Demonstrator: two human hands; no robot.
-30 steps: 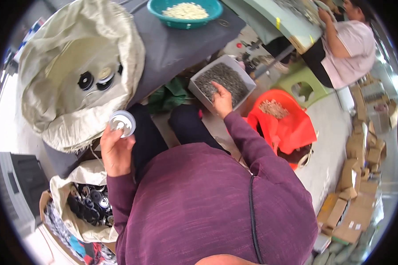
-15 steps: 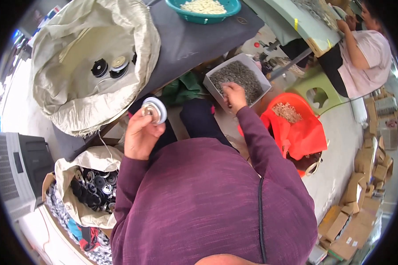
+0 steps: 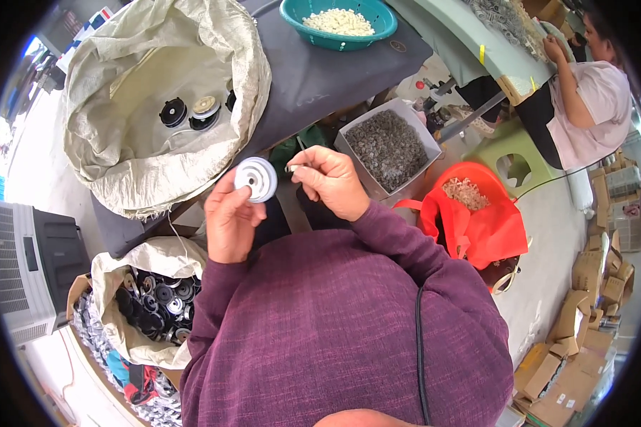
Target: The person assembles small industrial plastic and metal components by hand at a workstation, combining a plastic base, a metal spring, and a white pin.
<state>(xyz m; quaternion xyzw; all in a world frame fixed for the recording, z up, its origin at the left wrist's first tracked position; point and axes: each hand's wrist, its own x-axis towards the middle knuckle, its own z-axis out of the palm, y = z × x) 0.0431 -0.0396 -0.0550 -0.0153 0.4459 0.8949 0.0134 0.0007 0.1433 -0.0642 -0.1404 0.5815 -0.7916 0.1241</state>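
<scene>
Dark-covered table point(image 3: 317, 85) ahead; pale sack point(image 3: 139, 174) gapes at its left end. Left hand point(image 3: 229, 222): thumb and fingers closed on the rim of a white wheel point(image 3: 256, 178), between sack and grey bin point(image 3: 412, 117). Right hand point(image 3: 332, 182): thumb and fingertips pinch a small piece point(image 3: 290, 169), detail unclear, just beside the wheel.

Pale ringed disc point(image 3: 256, 179), face up, left fingers point(image 3: 233, 202); tiny piece point(image 3: 290, 169), right fingers point(image 3: 308, 177).

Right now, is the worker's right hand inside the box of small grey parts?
No, the right hand pinches a small piece beside the white wheel, outside the box.
</scene>
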